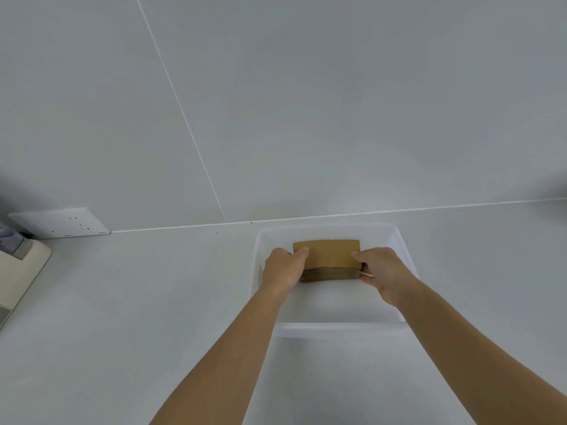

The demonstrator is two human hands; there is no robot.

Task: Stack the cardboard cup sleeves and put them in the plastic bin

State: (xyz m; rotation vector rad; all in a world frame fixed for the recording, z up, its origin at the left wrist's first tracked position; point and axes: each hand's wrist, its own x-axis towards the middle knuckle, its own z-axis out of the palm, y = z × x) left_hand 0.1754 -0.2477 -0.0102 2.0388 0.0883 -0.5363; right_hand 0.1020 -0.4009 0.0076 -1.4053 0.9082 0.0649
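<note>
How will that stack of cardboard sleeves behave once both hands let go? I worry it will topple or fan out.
The stack of sleeves is wider than it is tall, so it probably will not tip. Its layers look loose, so they may slide askew if nudged. Left hand and right hand clamp its ends inside the bin, suggesting it needs squeezing.

There were two bare hands, the left hand (283, 266) and the right hand (385, 271), one stack of cardboard cup sleeves (327, 260) whose number could not be counted, one plastic bin (337, 328), one wall socket (59, 223) at far left, and one beige appliance (18, 271) at the left edge.
</note>
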